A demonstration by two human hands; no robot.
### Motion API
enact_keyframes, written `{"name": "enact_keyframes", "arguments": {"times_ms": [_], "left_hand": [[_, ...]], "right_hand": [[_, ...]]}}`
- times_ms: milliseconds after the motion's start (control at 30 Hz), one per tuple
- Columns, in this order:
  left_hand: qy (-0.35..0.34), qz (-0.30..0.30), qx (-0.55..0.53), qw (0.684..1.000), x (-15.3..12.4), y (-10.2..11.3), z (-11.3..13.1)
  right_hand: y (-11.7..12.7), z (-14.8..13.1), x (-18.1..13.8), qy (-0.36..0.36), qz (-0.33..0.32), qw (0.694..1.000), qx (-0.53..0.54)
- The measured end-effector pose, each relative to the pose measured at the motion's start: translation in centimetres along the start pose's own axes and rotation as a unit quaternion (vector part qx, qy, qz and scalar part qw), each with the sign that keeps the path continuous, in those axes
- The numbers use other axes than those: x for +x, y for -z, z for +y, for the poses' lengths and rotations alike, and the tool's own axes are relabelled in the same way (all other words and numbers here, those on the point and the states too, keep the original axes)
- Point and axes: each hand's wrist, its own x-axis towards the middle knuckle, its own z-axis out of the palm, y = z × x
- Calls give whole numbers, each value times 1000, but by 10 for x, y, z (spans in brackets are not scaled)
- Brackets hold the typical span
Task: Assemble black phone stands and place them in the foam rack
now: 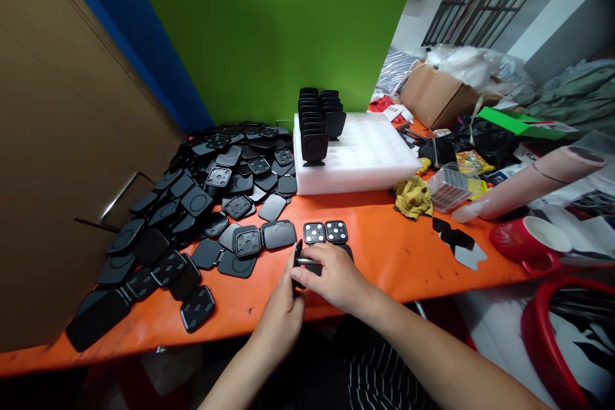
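My left hand (284, 309) and my right hand (331, 277) meet at the front edge of the orange table (384, 250). Between them stands a small black square plastic part (298, 259) with a short metal pin. Both hands are closed around it. Just beyond my right hand lie two black square parts with white dots (325, 232). A large heap of similar black plastic parts (202, 205) spreads over the left of the table.
A white foam tray (365, 160) at the back holds rows of upright black parts (317, 118). To the right lie a yellow rag (413, 197), a red mug (528, 240), a pink roll (533, 182), a cardboard box (437, 99) and clutter. A green panel stands behind.
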Motion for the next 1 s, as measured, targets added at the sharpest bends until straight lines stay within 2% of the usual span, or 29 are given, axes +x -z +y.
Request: {"name": "enact_keyframes", "arguments": {"times_ms": [133, 300, 400, 600, 733, 867, 933, 1000], "left_hand": [[15, 1, -27, 1000, 2, -6, 1], [22, 45, -29, 998, 2, -8, 0], [11, 32, -12, 999, 3, -6, 2], [7, -2, 13, 1000, 1, -3, 5], [13, -30, -7, 999, -1, -3, 6], [31, -51, -82, 995, -5, -3, 9], [86, -60, -158, 982, -8, -3, 10], [163, -82, -250, 951, -12, -3, 9]], "right_hand": [[-5, -3, -5, 0, 2, 1000, -18], [-7, -9, -10, -36, -15, 998, -40], [-4, -12, -13, -54, -27, 996, -72], [-4, -15, -19, -32, -26, 989, -141], [-11, -10, -20, -38, -9, 996, -80], [-18, -4, -21, -43, 19, 999, -20], [-20, 0, -23, -54, 3, 997, 47], [-20, 3, -24, -95, -26, 984, 148]]}}
